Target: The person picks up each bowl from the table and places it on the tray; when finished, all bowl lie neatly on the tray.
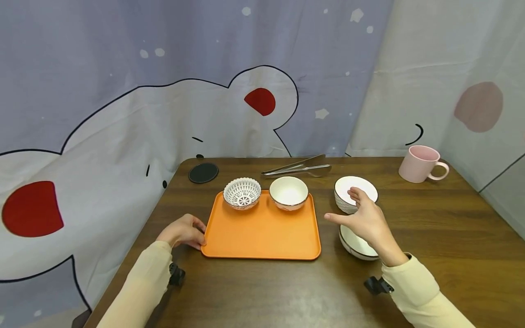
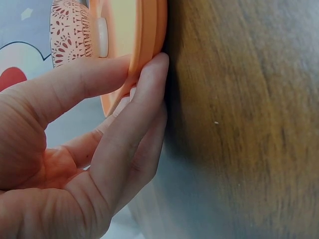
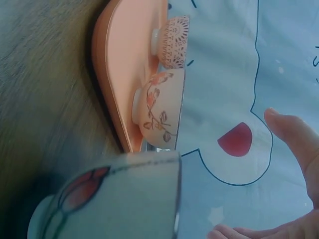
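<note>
My left hand [image 1: 184, 231] grips the left edge of an orange tray [image 1: 262, 237], thumb on the rim and fingers against its outer side. Along the tray's back stand two bowls: a brown-patterned bowl [image 1: 242, 193] and a cream bowl [image 1: 289, 191] with a flower branch outside. My right hand [image 1: 367, 218] is held over the right side, thumb spread wide from the fingers, holding nothing. Beneath and beside it are a textured white bowl [image 1: 343, 202] and, nearer, a partly hidden bowl [image 1: 356, 243]. A bowl with a red tulip [image 3: 124, 199] fills the right wrist view's lower part.
Behind the tray lie metal tongs [image 1: 295, 169]. A black round coaster [image 1: 203, 173] sits at the back left of the wooden table [image 1: 254, 291], and a pink mug [image 1: 418, 165] at the back right. A patterned curtain [image 1: 184, 114] hangs behind the table.
</note>
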A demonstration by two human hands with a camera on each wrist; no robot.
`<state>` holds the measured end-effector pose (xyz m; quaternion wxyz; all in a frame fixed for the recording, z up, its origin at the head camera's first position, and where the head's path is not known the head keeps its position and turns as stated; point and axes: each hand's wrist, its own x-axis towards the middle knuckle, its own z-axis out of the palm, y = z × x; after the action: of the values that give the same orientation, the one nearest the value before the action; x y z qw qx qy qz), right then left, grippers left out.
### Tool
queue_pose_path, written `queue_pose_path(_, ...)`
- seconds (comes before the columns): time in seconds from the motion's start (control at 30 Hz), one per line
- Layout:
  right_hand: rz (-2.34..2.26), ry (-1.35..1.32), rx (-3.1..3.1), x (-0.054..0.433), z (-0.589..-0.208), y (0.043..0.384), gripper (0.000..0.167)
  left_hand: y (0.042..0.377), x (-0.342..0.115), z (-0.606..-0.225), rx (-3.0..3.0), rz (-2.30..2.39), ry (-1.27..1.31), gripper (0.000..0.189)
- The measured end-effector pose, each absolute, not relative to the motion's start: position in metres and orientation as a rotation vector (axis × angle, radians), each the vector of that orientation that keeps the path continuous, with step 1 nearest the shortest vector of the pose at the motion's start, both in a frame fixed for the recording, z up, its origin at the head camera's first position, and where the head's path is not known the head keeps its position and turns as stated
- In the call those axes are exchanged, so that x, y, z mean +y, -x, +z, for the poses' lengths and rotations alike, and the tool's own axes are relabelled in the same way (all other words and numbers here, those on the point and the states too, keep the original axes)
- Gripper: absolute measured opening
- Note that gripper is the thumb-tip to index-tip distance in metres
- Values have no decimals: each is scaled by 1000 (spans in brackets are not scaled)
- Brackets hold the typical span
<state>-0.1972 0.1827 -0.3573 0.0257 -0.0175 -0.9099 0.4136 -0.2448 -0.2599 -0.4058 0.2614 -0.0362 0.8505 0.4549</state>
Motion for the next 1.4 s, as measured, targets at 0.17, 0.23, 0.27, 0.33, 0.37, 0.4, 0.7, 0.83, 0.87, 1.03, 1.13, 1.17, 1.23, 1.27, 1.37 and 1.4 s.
queue_pose_path(0.17, 1243, 38, -2822, 191, -355, 190, 114, 244, -260, -405, 2302, 1240, 98, 39)
queue_pose_path(0.23, 1222, 36, -2829, 196, -356, 188, 114, 244, -260, -405, 2300, 1243, 96, 39)
queue_pose_path(0.27, 1213, 36, -2833, 198, -357, 186, 114, 244, -260, -405, 2298, 1245, 96, 39)
queue_pose_path(0.33, 1194, 39, -2844, 203, -359, 184, 114, 244, -259, -405, 2296, 1245, 95, 39)
queue_pose_path(0.37, 1184, 41, -2848, 206, -361, 183, 114, 244, -259, -405, 2295, 1246, 95, 39)
queue_pose_path(0.4, 1175, 39, -2852, 208, -362, 182, 113, 244, -259, -406, 2293, 1248, 97, 39)
queue_pose_path(0.7, 1069, 8, -2861, 222, -376, 171, 115, 244, -259, -404, 2298, 1237, 95, 39)
queue_pose_path(0.83, 1007, -9, -2874, 226, -383, 167, 114, 243, -259, -404, 2298, 1244, 94, 38)
queue_pose_path(0.87, 994, -15, -2878, 228, -384, 166, 114, 243, -259, -404, 2299, 1245, 94, 37)
queue_pose_path(1.03, 947, -42, -2909, 236, -393, 163, 117, 242, -259, -405, 2299, 1249, 90, 37)
queue_pose_path(1.13, 927, -62, -2933, 239, -399, 161, 119, 242, -260, -405, 2298, 1250, 84, 37)
queue_pose_path(1.17, 919, -68, -2939, 240, -401, 161, 118, 242, -260, -405, 2299, 1250, 83, 37)
queue_pose_path(1.23, 917, -74, -2945, 241, -404, 160, 118, 242, -260, -405, 2300, 1250, 86, 37)
queue_pose_path(1.27, 917, -76, -2947, 242, -405, 160, 118, 242, -260, -405, 2301, 1249, 86, 37)
queue_pose_path(1.37, 909, -87, -2952, 242, -408, 159, 119, 242, -260, -405, 2302, 1244, 90, 37)
queue_pose_path(1.4, 907, -90, -2953, 242, -408, 159, 119, 242, -260, -405, 2302, 1246, 91, 37)
